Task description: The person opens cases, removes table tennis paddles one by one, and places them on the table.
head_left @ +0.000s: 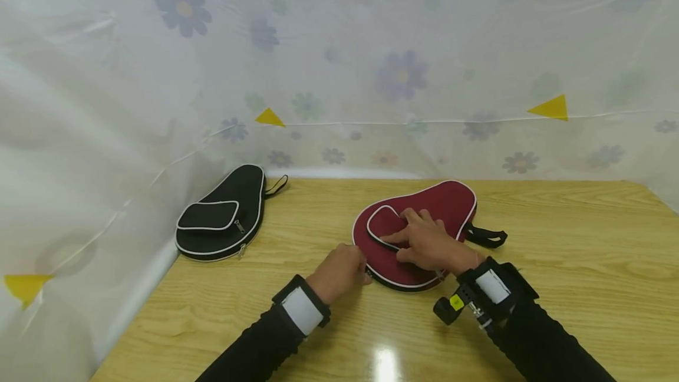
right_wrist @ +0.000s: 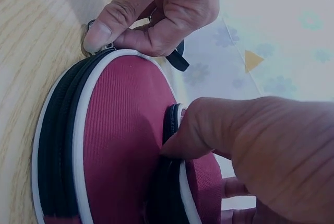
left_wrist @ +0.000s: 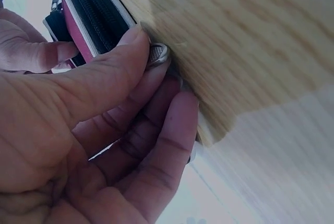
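Note:
A dark red, paddle-shaped table tennis bat case (head_left: 453, 200) with white piping lies on the table. At its near left edge, my left hand (head_left: 339, 270) pinches a metal zipper pull (left_wrist: 158, 54) between thumb and finger. The closed main zipper (right_wrist: 58, 130) runs along the case's black side band. My right hand (head_left: 427, 243) rests over the small front pocket (head_left: 386, 221) with fingers spread. Its thumb presses by the pocket's zipper edge in the right wrist view, while the other fingers are partly hidden behind the pocket.
A black case (head_left: 245, 190) of the same shape, with white piping, lies at the back left against the plastic sheet. A black wrist strap (head_left: 487, 237) sticks out from the red case's right side. Flower-patterned sheeting (head_left: 339, 63) hangs behind the wooden table (head_left: 573, 240).

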`<state>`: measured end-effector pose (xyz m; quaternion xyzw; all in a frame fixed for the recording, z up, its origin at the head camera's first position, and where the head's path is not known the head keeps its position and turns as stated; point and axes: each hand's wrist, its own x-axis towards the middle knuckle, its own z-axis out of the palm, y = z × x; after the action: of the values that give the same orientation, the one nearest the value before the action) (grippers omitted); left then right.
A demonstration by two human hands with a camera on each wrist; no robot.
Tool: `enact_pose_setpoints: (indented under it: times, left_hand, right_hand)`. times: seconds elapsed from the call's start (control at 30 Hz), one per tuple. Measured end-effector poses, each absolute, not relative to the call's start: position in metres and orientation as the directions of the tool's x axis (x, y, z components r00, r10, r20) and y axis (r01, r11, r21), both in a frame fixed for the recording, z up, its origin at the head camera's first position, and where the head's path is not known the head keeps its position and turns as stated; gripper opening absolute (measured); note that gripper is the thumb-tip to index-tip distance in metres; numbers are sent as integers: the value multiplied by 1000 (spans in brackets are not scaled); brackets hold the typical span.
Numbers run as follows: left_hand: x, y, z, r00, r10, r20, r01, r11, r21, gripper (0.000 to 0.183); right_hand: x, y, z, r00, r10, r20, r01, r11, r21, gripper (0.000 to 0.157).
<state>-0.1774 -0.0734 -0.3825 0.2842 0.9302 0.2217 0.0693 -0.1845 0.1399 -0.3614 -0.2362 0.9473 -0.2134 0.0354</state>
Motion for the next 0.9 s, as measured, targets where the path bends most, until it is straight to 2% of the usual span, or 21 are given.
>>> enact_pose_setpoints:
  times: [0.7, 0.9]
  left_hand:
    - [-179, -75, -384, -843, 538, 7, 481, 747, 459, 43]
    - [-179, -76, -383, -846, 533, 10, 479, 752, 453, 36]
  right_hand:
    - [-188, 141, -363, -869, -491, 67, -473, 783, -404, 38]
    - [-188, 141, -363, -861, -501, 88, -489, 767, -415, 37]
